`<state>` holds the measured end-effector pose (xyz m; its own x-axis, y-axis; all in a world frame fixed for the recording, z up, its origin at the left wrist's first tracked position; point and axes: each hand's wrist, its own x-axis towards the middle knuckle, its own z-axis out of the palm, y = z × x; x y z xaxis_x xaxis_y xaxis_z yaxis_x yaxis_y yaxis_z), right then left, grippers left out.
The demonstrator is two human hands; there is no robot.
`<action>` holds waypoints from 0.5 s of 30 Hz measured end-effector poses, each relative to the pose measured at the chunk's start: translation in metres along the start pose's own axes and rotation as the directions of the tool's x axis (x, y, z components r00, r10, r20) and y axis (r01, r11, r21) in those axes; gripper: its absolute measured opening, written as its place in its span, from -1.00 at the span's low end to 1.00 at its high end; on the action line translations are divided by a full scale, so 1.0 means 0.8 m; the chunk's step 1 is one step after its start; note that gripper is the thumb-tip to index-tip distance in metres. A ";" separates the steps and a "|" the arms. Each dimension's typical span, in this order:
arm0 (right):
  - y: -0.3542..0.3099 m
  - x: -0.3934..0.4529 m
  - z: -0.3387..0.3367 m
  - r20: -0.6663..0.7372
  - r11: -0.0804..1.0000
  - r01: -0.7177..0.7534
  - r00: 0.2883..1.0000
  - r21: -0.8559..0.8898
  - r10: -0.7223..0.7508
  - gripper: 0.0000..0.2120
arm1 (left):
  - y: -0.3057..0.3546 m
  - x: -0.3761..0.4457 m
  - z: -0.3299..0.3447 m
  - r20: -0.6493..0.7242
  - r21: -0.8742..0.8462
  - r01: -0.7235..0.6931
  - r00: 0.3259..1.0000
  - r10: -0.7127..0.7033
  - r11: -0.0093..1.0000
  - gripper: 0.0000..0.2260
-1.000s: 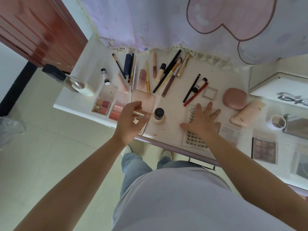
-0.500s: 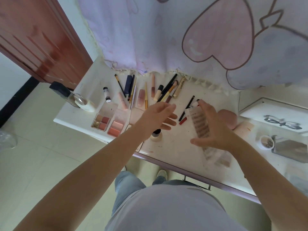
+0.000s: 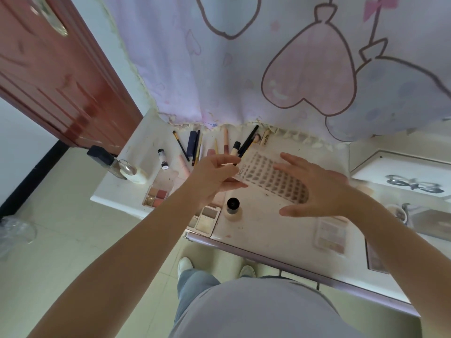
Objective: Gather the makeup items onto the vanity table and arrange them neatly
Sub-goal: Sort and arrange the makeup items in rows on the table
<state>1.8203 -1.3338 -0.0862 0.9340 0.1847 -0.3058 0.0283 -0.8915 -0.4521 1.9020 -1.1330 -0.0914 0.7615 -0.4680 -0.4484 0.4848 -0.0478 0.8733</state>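
The sheet (image 3: 273, 178) you hold above the table (image 3: 263, 228) is a clear card with rows of small dark pieces and lettering on its left edge. Your left hand (image 3: 214, 178) pinches that edge between thumb and curled fingers, while your right hand (image 3: 314, 189) cups the other end, fingers spread. A black-capped bottle (image 3: 233, 208) stands just below, palettes (image 3: 156, 195) beside it.

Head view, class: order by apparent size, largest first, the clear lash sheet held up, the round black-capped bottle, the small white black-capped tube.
1. Clear lash sheet, though it is raised nearer the camera.
2. Round black-capped bottle.
3. Small white black-capped tube.
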 end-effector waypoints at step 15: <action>-0.017 0.018 -0.030 0.172 0.909 -0.074 0.985 0.411 0.003 -0.35 | 0.007 -0.006 -0.014 0.097 -0.008 0.026 0.995 -0.025 1.000 -0.79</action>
<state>1.8417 -1.3287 -0.0646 0.8590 0.2503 -0.4466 -0.1901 -0.6540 -0.7322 1.9058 -1.1210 -0.0861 0.7038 -0.5498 -0.4498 0.5082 -0.0527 0.8596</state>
